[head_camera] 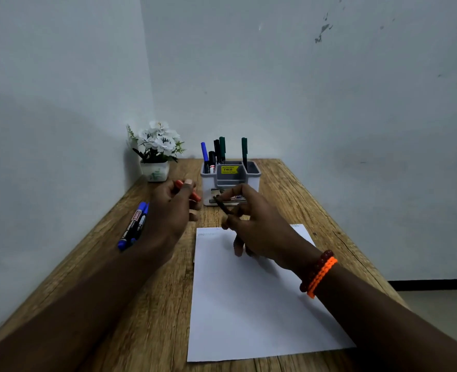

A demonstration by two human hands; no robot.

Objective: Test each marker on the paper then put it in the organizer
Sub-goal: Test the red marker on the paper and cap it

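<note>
A wood-grain worktop (297, 183) with dark cracks along the grain fills a corner of pale, scuffed walls. On it lies a smooth white sheet of paper (251, 304), its long axis running away from the viewer; a faint zigzag scribble sits near its far left corner. The left hand (173, 210) is held above the worktop left of the paper, fingers curled around an orange marker cap (188, 190) that slants from upper left down to the right. The right hand (254, 226) hovers over the paper's far edge, fingers pinching a thin dark marker (222, 205) whose far end points up and left toward the organizer; its near end is hidden in the fingers, and motion blur makes its tip hard to read, though it looks uncapped. The grey and white plastic organizer (254, 174), boxy with rounded corners and a yellow price sticker, holds upright blue, black and green markers. Two blue markers (133, 226) lie side by side near the left edge, partly covered by the left forearm. A small white pot of white artificial flowers (156, 146) stands in the corner.
</note>
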